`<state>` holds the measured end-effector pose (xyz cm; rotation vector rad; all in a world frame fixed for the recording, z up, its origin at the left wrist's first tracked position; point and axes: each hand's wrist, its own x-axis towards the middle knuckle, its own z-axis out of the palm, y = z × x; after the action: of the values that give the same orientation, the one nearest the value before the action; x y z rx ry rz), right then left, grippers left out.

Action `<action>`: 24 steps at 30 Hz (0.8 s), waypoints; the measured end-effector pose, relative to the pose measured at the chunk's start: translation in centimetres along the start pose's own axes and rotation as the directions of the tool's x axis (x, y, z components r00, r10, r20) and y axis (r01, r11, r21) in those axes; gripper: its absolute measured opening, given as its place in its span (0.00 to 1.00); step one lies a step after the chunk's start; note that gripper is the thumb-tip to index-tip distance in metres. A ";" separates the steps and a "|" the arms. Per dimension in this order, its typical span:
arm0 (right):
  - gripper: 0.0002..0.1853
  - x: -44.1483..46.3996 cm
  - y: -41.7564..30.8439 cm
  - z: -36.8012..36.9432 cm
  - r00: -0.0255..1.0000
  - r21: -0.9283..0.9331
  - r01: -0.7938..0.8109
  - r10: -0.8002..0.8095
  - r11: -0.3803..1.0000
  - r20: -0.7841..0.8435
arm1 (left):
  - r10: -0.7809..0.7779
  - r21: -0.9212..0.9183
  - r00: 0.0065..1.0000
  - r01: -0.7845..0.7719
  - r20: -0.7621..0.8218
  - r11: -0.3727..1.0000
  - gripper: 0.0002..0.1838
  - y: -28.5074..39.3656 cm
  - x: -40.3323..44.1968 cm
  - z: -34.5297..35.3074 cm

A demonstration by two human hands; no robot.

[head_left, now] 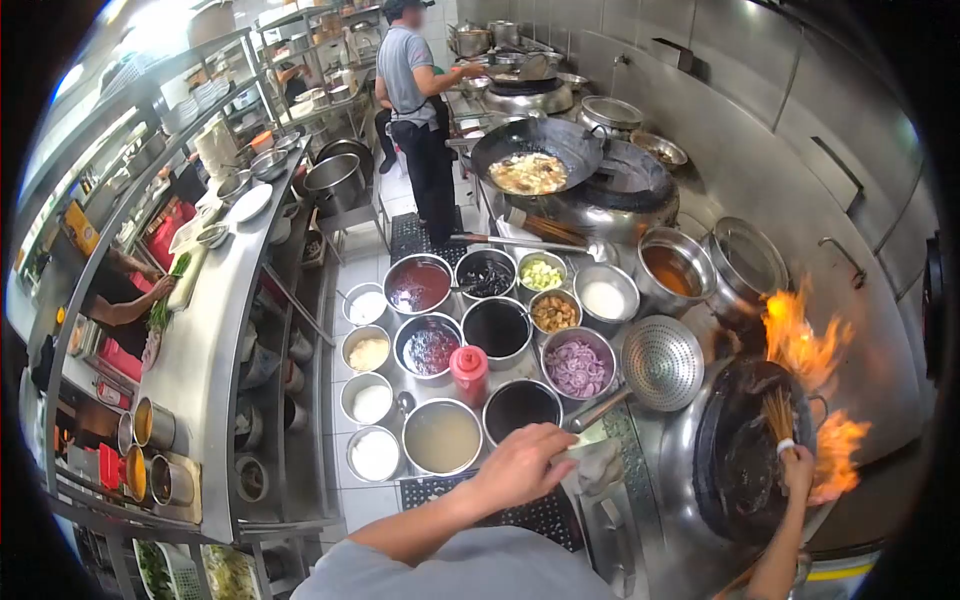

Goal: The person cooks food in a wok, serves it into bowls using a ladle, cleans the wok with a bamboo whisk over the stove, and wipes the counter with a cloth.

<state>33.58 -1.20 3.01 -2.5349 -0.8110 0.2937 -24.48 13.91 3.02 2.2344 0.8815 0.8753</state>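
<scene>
My right hand is closed round the handle of a bamboo brush, whose bristles are inside the dark wok at the lower right. Flames rise behind and beside that wok. My left hand reaches over the counter by a crumpled pale cloth and the handle end of a perforated strainer. Its fingers are bent, and whether they hold the cloth is unclear. Just left of it stand a pot of dark liquid and a red squeeze bottle.
Several metal pots of sauces and powders stand left of the strainer, near sliced onions. A second wok with food sits further back. Beyond it stands a person at another stove. Another person's hands hold greens at the left counter.
</scene>
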 end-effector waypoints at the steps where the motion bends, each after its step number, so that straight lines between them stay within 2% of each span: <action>1: 0.22 0.2 0.9 0.4 0.999 0.011 0.046 -0.046 0.999 -0.008 | 0.004 -0.015 1.000 -0.004 0.014 1.000 0.16 0.6 0.2 0.1; 3: 0.23 0.1 3.8 2.7 0.990 0.041 0.139 -0.138 0.989 -0.013 | 0.004 -0.034 0.999 -0.002 0.044 0.999 0.16 1.6 0.4 -0.4; 5: 0.20 -5.4 2.3 -0.3 0.962 -0.108 0.273 -0.270 0.956 0.041 | -0.083 0.018 0.997 0.083 -0.006 0.996 0.16 0.5 -0.8 -1.5; 6: 0.19 -3.9 5.1 -0.5 0.960 -0.107 0.267 -0.254 0.958 0.121 | -0.139 0.047 0.990 0.140 -0.030 0.989 0.16 0.1 -1.4 -2.2; 7: 0.18 -0.2 11.6 -1.4 0.956 -0.109 0.244 -0.220 0.964 0.194 | -0.185 0.068 0.982 0.188 -0.040 0.980 0.16 -0.1 -1.7 -2.4; 8: 0.17 5.6 18.5 0.5 0.956 -0.021 0.253 -0.246 0.967 0.159 | -0.203 0.125 0.978 0.208 -0.051 0.970 0.16 -0.3 -1.5 -1.9; 9: 0.17 1.4 8.1 -0.4 0.987 -0.048 0.151 -0.149 0.987 0.060 | -0.155 0.093 0.987 0.159 -0.047 0.983 0.16 0.3 -1.0 -1.5; 11: 0.20 0.6 0.9 0.5 0.999 0.161 -0.028 0.021 0.986 0.047 | -0.004 -0.004 1.000 0.004 0.012 1.000 0.15 1.4 1.1 -0.5; 12: 0.22 0.3 -0.1 1.2 0.998 0.341 -0.001 -0.023 0.940 0.066 | 0.037 -0.011 0.999 -0.037 0.022 0.999 0.15 1.5 1.7 0.3; 13: 0.23 0.1 1.1 2.2 0.978 0.087 0.200 -0.194 0.976 -0.078 | -0.004 -0.060 0.997 0.008 0.075 0.998 0.15 2.4 2.4 0.1; 14: 0.23 -2.9 -0.8 0.9 0.990 0.157 -0.081 0.062 0.984 0.126 | -0.011 -0.001 0.998 0.011 0.055 1.000 0.15 2.2 2.1 0.2; 15: 0.24 -6.1 -3.4 -1.9 0.962 0.007 -0.134 0.128 0.991 0.242 | -0.178 -0.047 0.978 0.184 0.110 0.982 0.16 2.9 1.9 -0.8; 16: 0.24 -7.1 -1.4 -3.3 0.973 -0.080 -0.043 0.060 0.996 0.223 | -0.075 0.025 0.996 0.074 0.050 0.997 0.15 2.0 1.2 -1.2; 17: 0.25 -7.2 0.8 -4.4 0.974 -0.178 0.063 -0.022 0.982 0.226 | -0.115 0.078 0.993 0.113 0.020 0.991 0.14 0.1 0.0 -1.3; 19: 0.24 -3.6 6.2 -3.5 0.979 -0.234 0.186 -0.160 0.954 0.126 | -0.184 0.136 0.983 0.184 -0.011 0.973 0.13 -1.7 -0.7 -1.3; 21: 0.24 -1.0 4.8 0.0 0.978 -0.251 0.125 -0.162 0.960 -0.134 | -0.059 0.155 0.997 0.050 0.058 0.987 0.11 -0.8 0.8 -0.6; 23: 0.23 -0.4 1.8 1.6 0.998 0.014 0.030 -0.030 0.999 -0.060 | 0.012 0.071 0.995 -0.019 0.102 0.997 0.12 0.7 2.3 0.5; 24: 0.23 -0.9 2.4 1.8 0.988 -0.006 0.151 -0.151 0.989 -0.040 | 0.041 0.035 0.992 -0.045 0.117 0.998 0.13 1.1 2.7 0.8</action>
<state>33.46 -2.77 0.38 -2.4572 -0.9816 0.1919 -21.93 15.02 4.29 2.3191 0.8046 0.7452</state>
